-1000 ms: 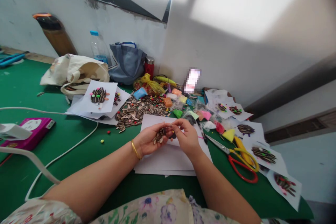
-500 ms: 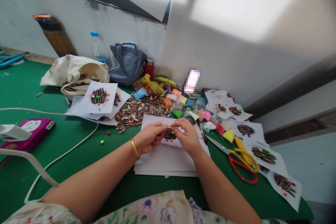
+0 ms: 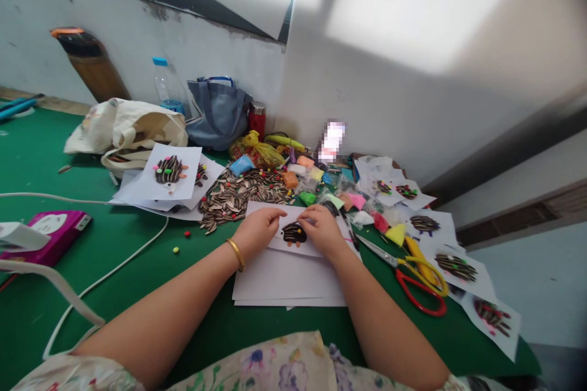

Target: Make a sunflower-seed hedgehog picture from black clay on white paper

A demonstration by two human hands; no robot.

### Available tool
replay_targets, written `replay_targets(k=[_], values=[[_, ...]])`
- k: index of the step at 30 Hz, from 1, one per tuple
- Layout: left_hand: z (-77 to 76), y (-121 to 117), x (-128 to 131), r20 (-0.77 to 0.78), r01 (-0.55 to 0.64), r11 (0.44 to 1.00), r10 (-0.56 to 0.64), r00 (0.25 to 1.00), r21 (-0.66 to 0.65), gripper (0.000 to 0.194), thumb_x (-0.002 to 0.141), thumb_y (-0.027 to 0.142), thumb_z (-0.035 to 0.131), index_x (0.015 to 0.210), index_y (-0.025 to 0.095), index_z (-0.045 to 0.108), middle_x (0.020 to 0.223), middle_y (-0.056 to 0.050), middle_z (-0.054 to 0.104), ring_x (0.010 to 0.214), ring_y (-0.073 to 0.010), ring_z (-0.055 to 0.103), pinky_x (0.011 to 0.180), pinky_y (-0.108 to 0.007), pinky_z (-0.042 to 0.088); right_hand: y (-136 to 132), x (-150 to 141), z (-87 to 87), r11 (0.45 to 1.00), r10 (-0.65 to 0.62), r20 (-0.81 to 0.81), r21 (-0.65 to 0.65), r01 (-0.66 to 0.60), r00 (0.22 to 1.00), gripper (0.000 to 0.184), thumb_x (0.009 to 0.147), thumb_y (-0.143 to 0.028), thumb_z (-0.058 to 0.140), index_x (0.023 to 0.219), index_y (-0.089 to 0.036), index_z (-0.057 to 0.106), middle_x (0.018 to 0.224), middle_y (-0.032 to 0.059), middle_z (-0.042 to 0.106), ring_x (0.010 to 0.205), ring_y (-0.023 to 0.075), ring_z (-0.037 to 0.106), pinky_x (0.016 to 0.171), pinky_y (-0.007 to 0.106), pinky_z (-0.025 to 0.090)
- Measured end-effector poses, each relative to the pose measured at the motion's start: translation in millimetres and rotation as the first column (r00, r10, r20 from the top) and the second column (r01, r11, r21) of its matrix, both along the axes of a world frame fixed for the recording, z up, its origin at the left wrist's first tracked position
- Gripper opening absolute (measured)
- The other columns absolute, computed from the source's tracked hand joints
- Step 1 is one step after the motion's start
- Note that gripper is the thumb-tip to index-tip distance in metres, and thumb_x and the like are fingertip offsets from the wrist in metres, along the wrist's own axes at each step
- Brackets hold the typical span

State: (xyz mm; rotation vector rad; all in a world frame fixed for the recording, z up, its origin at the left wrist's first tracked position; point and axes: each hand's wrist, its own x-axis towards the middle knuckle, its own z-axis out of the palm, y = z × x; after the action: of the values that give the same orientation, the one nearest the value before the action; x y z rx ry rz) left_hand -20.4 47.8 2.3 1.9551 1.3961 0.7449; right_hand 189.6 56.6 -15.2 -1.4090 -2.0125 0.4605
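Note:
On a white sheet of paper (image 3: 270, 245) lies a small hedgehog figure (image 3: 294, 233), with a dark body, orange feet and a yellow dot on it. My left hand (image 3: 260, 233) rests at the sheet's left side, its fingers curled together beside the hedgehog. Anything in them is hidden. From the right, my right hand (image 3: 324, 231) reaches over the figure's upper edge with thumb and fingertips pinched. What that pinch holds is too small to make out. Behind the sheet spreads a heap of striped sunflower seeds (image 3: 243, 192).
Bags of coloured modelling clay (image 3: 355, 201) lie behind my right hand. Scissors (image 3: 415, 272) with red and yellow handles lie to the right, near several finished hedgehog sheets (image 3: 463, 266). More sheets (image 3: 188, 186) are stacked left. A white cable (image 3: 110, 272) crosses the green table (image 3: 202, 330).
My hands, which met above the hedgehog, have moved apart. The left has drawn back leftward; the right stays over the figure's upper edge. More of the hedgehog shows now.

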Motion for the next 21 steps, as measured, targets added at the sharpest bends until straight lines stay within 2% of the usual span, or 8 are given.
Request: replay_targets(k=[4,9,21], values=[[-0.9,-5,2,-0.130,0.064,0.998,-0.060,0.990,0.027,0.039,0.086,0.020,0.042,0.115,0.019,0.068,0.115,-0.008,0.069,0.106,-0.0231,0.062,0.094,-0.034,0.045,0,-1,-0.3,1.000,0.019,0.033,-0.009,-0.019,0.999,0.014,0.082,-0.021,0.062,0.083,-0.024,0.075,0.091,0.0042,0.064,0.090,0.0187,0.057,0.085,0.033,0.044],[-0.5,-6,4,-0.223,0.125,0.991,-0.109,0.969,0.057,0.041,0.087,0.020,0.041,0.120,0.022,0.065,0.114,-0.008,0.069,0.104,-0.0234,0.062,0.091,-0.034,0.046,0,-1,1.1,0.999,0.037,0.080,0.013,-0.039,0.996,0.014,0.082,-0.019,0.062,0.084,-0.024,0.075,0.090,0.0039,0.065,0.090,0.0186,0.057,0.085,0.033,0.043],[5.2,-8,5,-0.279,0.130,0.990,-0.111,0.954,0.050,0.040,0.087,0.019,0.042,0.120,0.023,0.065,0.115,-0.007,0.069,0.105,-0.0218,0.063,0.090,-0.031,0.047,-4,-6,16.7,0.994,0.070,0.309,0.059,-0.093,0.949,0.013,0.085,-0.021,0.061,0.085,-0.025,0.073,0.096,0.0037,0.065,0.094,0.0195,0.053,0.085,0.032,0.036]])
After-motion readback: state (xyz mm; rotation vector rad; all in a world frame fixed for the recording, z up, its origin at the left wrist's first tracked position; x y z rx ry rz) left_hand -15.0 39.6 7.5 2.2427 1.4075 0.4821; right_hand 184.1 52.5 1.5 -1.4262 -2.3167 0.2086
